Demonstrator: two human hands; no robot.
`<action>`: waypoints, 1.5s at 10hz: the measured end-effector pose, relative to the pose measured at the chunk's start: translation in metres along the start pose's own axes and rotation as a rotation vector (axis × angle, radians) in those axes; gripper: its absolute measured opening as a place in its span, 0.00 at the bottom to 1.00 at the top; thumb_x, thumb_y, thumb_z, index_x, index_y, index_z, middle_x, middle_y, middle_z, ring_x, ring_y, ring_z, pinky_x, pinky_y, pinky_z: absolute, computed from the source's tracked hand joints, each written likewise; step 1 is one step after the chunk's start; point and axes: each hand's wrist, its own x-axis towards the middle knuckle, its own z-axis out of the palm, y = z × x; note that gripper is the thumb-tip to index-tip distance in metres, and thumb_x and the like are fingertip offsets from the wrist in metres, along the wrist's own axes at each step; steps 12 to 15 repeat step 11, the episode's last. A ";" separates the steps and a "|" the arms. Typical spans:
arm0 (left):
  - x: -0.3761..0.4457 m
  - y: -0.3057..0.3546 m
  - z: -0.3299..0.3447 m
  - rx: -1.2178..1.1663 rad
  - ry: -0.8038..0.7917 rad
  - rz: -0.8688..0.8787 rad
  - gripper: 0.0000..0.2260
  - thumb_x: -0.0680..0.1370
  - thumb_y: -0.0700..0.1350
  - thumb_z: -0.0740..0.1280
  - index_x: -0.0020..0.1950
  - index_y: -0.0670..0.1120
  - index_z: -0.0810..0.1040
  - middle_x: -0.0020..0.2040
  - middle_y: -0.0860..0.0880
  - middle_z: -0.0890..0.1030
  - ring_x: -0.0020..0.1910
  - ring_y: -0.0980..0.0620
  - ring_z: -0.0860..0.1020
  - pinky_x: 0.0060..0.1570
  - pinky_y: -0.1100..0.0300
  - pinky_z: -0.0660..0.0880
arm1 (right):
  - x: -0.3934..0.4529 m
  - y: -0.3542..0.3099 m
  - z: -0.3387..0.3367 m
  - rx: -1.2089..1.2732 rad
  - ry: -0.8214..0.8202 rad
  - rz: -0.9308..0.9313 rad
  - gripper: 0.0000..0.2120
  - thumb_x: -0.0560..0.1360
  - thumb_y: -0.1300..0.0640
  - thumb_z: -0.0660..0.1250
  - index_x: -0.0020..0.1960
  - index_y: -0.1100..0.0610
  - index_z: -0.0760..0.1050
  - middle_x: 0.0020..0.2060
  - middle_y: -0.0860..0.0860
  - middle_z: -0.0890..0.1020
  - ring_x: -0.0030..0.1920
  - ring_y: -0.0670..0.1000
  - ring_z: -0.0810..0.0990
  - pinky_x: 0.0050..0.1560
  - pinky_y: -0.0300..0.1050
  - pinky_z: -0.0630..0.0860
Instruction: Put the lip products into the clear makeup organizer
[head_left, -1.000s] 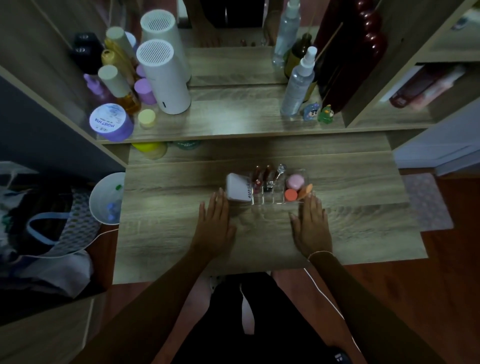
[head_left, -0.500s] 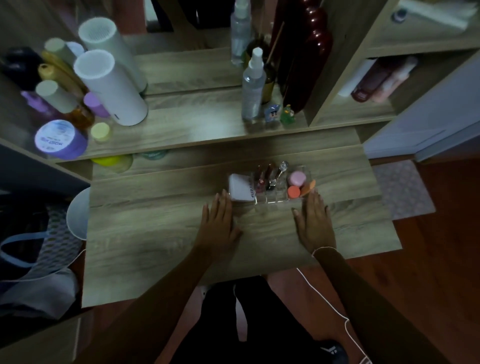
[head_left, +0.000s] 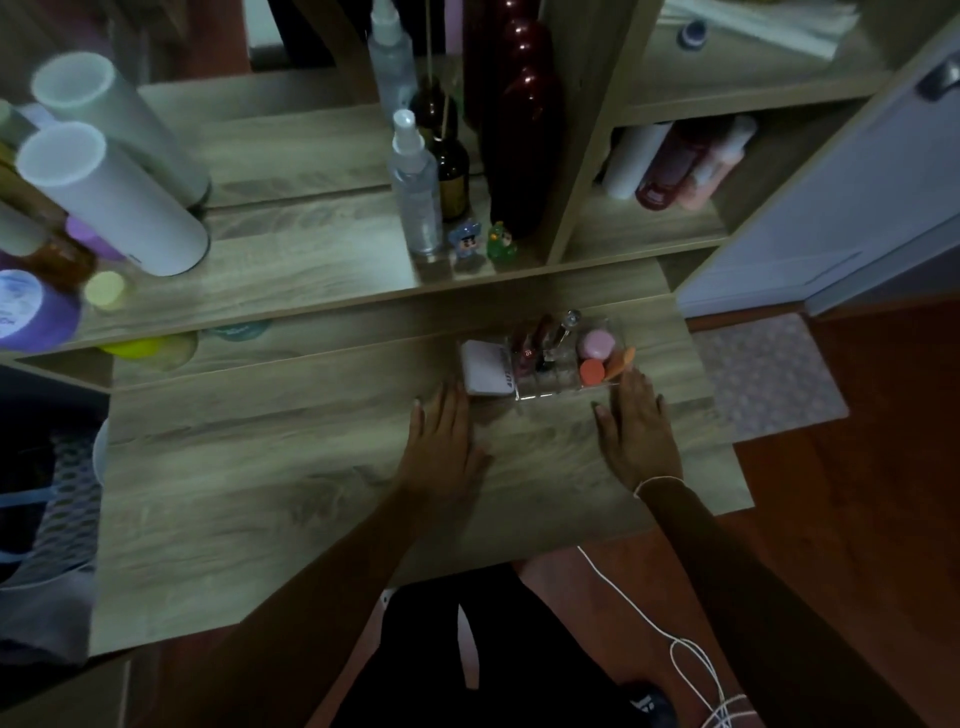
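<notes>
The clear makeup organizer (head_left: 566, 388) stands on the wooden table (head_left: 270, 483), just beyond my fingertips. Several lip products (head_left: 540, 343) stand upright in its middle slots. A pink round case (head_left: 596, 344), an orange round case (head_left: 591, 372) and an orange stick (head_left: 621, 362) lie in its right section. A white box (head_left: 483, 368) sits at its left end. My left hand (head_left: 441, 447) lies flat and empty on the table, near the white box. My right hand (head_left: 638, 434) lies flat and empty, just below the organizer's right end.
A raised shelf behind holds a white cylinder (head_left: 114, 202), a purple jar (head_left: 31, 312), a spray bottle (head_left: 415, 192), a dark red bottle (head_left: 524, 145) and two small figurines (head_left: 483, 241). Bottles lie in the right cubby (head_left: 685, 161). A white cord (head_left: 675, 644) trails from my right wrist.
Both hands stay flat on the table. The camera has swung, so the whole scene shifts in the frame; the organizer and its contents have not moved.
</notes>
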 end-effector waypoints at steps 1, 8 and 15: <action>0.008 0.011 -0.003 -0.004 0.004 0.006 0.34 0.79 0.60 0.50 0.75 0.39 0.44 0.78 0.38 0.49 0.77 0.43 0.47 0.75 0.40 0.46 | 0.008 0.011 -0.007 -0.005 -0.009 -0.010 0.29 0.81 0.45 0.49 0.77 0.58 0.49 0.77 0.59 0.57 0.77 0.58 0.54 0.76 0.61 0.53; 0.035 0.031 -0.016 0.025 -0.020 -0.027 0.32 0.80 0.59 0.49 0.76 0.40 0.44 0.78 0.41 0.48 0.77 0.44 0.45 0.74 0.37 0.46 | 0.038 0.030 -0.018 0.071 -0.033 -0.035 0.29 0.80 0.46 0.51 0.77 0.51 0.45 0.77 0.56 0.55 0.77 0.56 0.53 0.75 0.63 0.54; 0.033 0.030 -0.017 0.002 -0.005 -0.037 0.33 0.80 0.59 0.50 0.75 0.42 0.41 0.78 0.41 0.47 0.77 0.42 0.45 0.74 0.38 0.48 | 0.040 0.031 -0.012 0.015 -0.030 -0.025 0.30 0.80 0.46 0.53 0.77 0.53 0.45 0.78 0.57 0.54 0.77 0.59 0.52 0.73 0.67 0.56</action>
